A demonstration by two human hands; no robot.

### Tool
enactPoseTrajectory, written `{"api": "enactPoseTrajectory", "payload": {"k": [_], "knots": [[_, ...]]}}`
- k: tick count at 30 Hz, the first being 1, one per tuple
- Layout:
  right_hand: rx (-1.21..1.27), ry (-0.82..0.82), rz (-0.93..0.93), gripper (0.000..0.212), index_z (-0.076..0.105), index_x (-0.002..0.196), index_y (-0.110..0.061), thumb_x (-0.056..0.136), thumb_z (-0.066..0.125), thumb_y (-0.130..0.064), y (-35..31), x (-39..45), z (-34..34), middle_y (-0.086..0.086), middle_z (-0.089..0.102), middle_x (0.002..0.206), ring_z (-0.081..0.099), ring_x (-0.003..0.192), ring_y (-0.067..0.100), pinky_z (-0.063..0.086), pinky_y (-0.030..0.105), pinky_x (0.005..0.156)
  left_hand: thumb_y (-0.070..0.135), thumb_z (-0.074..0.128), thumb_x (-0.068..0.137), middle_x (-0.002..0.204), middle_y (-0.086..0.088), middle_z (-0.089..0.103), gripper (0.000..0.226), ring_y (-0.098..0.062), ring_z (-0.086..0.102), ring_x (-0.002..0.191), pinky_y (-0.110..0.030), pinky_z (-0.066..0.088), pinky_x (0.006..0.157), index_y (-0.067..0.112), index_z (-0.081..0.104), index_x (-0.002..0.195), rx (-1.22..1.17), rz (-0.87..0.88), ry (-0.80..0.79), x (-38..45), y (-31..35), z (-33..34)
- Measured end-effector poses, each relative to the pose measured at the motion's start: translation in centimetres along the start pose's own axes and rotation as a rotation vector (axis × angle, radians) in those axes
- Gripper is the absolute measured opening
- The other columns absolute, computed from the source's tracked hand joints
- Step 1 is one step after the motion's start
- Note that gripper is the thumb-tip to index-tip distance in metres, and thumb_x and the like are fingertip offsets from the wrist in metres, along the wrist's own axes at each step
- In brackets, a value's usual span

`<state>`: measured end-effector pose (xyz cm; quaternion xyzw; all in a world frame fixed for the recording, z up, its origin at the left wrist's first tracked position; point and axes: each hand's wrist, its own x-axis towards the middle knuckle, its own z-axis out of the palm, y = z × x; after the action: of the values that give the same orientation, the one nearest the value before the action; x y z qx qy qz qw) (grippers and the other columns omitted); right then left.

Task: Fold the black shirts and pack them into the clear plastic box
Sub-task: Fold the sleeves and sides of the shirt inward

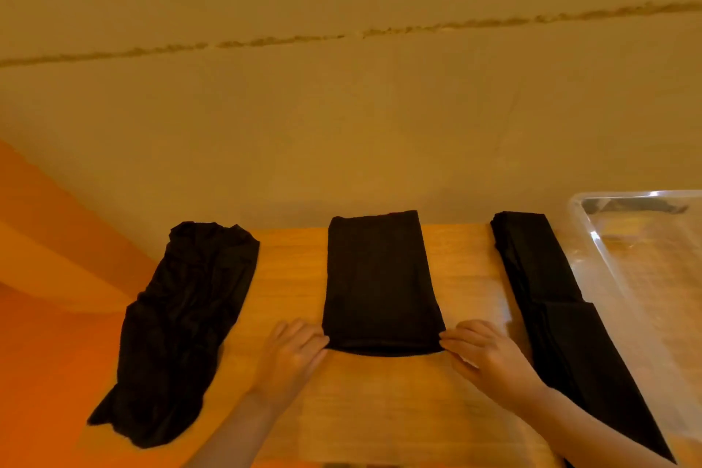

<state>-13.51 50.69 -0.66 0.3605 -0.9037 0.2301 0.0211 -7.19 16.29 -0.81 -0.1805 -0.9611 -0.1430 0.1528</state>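
Three black shirts lie on the wooden table (296, 277). The middle shirt (380, 277) is folded into a neat rectangle. My left hand (292, 350) pinches its near left corner, and my right hand (482, 350) pinches its near right corner. A crumpled shirt (182, 323) lies loosely to the left. On the right, a shirt folded into a long narrow strip (562, 315) runs along the clear plastic box (592, 239). The box stands at the table's right side, and I see no shirt in its visible part.
A plain tan wall (342, 106) rises right behind the table's far edge. To the left of the table is an orange surface (45, 296). Bare wood shows between the shirts and in front of the middle one.
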Motion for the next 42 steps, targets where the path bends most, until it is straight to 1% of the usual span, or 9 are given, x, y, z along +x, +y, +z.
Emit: {"api": "enactPoseTrajectory", "payload": {"k": [5, 11, 14, 17, 21, 26, 32, 37, 42], "knots": [[-0.101, 0.009, -0.08, 0.052, 0.075, 0.101, -0.025, 0.105, 0.025, -0.04, -0.4, -3.9, 3.0, -0.01, 0.07, 0.108, 0.06, 0.098, 0.006, 0.038, 0.026, 0.095, 0.031, 0.052, 0.085, 0.09, 0.006, 0.069, 0.025, -0.009, 0.053, 0.088, -0.024, 0.034, 0.077, 0.021, 0.075, 0.085, 0.082, 0.014, -0.046, -4.1, 2.2, 2.2], [-0.105, -0.01, -0.047, 0.053, 0.073, 0.105, -0.021, 0.105, 0.023, -0.04, -1.7, -6.1, 2.8, -0.004, 0.068, 0.113, 0.053, 0.106, 0.009, 0.037, 0.031, 0.1, 0.038, 0.048, 0.096, 0.095, 0.006, 0.068, 0.032, -0.009, 0.054, 0.091, -0.031, 0.035, 0.083, 0.023, 0.073, 0.085, 0.102, -0.024, -0.027, -7.2, 3.6, 2.4], [-0.052, 0.027, -0.019, 0.04, 0.071, 0.107, -0.02, 0.102, 0.035, -0.037, -3.1, -4.7, 2.4, -0.004, 0.066, 0.115, 0.058, 0.107, 0.011, 0.04, 0.032, 0.101, 0.037, 0.044, 0.099, 0.098, 0.004, 0.068, 0.036, -0.012, 0.059, 0.093, -0.035, 0.036, 0.087, 0.021, 0.073, 0.084, 0.042, -0.077, 0.053, -6.0, 4.9, 1.8], [-0.01, 0.076, 0.072, 0.034, 0.067, 0.117, -0.014, 0.096, 0.045, -0.029, -5.1, -0.7, 4.0, 0.002, 0.062, 0.127, 0.055, 0.117, 0.016, 0.047, 0.038, 0.101, 0.029, 0.044, 0.099, 0.119, -0.002, 0.064, 0.032, -0.019, 0.059, 0.109, -0.038, 0.042, 0.093, 0.014, 0.071, 0.107, -0.064, -0.227, 0.059, -2.5, 6.4, 3.3], [-0.118, -0.109, 0.127, 0.05, 0.043, 0.144, -0.014, 0.099, 0.034, -0.035, -6.1, 3.5, 7.8, 0.004, 0.038, 0.152, 0.031, 0.142, 0.019, 0.03, 0.041, 0.115, 0.038, 0.022, 0.103, 0.153, -0.002, 0.034, 0.051, -0.018, 0.027, 0.143, -0.041, 0.029, 0.115, 0.015, 0.042, 0.144, -0.082, -0.436, -0.199, 1.6, 7.4, 6.6], [-0.247, -0.296, 0.079, 0.065, 0.022, 0.152, -0.018, 0.099, 0.027, -0.054, -3.2, 1.5, 8.1, 0.001, 0.015, 0.16, 0.01, 0.148, 0.018, 0.014, 0.041, 0.118, 0.05, 0.028, 0.099, 0.161, -0.004, 0.016, 0.063, -0.019, 0.007, 0.149, -0.046, 0.015, 0.118, 0.016, 0.024, 0.152, 0.046, -0.372, -0.356, -0.8, 5.9, 7.5], [-0.316, -0.309, 0.236, 0.074, 0.018, 0.152, -0.009, 0.097, 0.024, -0.058, -2.0, -1.7, 5.9, 0.007, 0.012, 0.161, 0.004, 0.149, 0.018, 0.012, 0.037, 0.118, 0.054, 0.032, 0.096, 0.161, -0.008, 0.014, 0.072, -0.022, 0.006, 0.149, -0.049, 0.019, 0.117, 0.011, 0.022, 0.153, 0.073, -0.394, -0.397, -1.9, 5.8, 7.0], [-0.308, -0.342, 0.254, 0.073, 0.022, 0.151, -0.005, 0.099, 0.022, -0.056, -3.2, -3.2, 5.7, 0.011, 0.012, 0.16, 0.006, 0.149, 0.021, 0.012, 0.039, 0.118, 0.058, 0.024, 0.097, 0.162, -0.006, 0.008, 0.073, -0.022, 0.002, 0.149, -0.049, 0.012, 0.117, 0.014, 0.016, 0.154, 0.075, -0.399, -0.448, -3.0, 6.9, 6.7], [-0.183, -0.217, 0.24, 0.067, 0.016, 0.152, -0.006, 0.101, 0.025, -0.05, -4.3, 1.2, 5.4, 0.01, 0.009, 0.161, 0.003, 0.149, 0.018, 0.009, 0.037, 0.12, 0.053, 0.025, 0.099, 0.162, -0.004, 0.008, 0.067, -0.019, 0.001, 0.149, -0.047, 0.001, 0.119, 0.014, 0.016, 0.154, 0.006, -0.338, -0.354, 0.1, 5.9, 5.8]]}}
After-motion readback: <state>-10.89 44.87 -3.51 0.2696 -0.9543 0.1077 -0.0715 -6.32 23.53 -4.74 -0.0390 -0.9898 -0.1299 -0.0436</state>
